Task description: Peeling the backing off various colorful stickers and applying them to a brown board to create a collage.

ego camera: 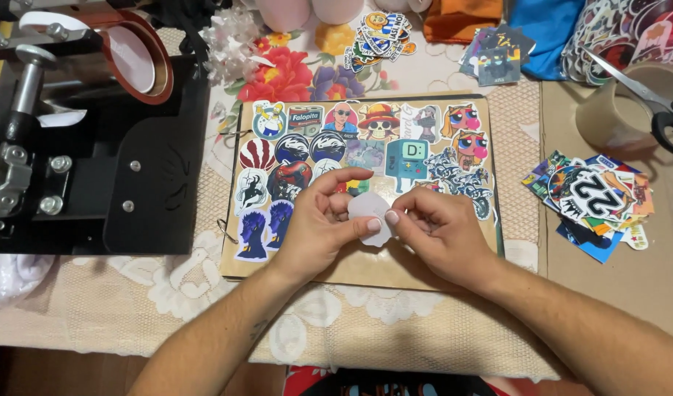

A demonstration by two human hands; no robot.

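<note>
Both hands are pinching one small white sticker, blank side up: the left hand grips it between thumb and fingers while the right hand nips its edge with the fingertips, just above the lower part of a brown board that's already covered in cartoon stickers. Off to the right a loose sticker pile sits on the tabletop, with scissors over a tape roll behind it. On the left there's a black press machine on the lace cloth.
</note>
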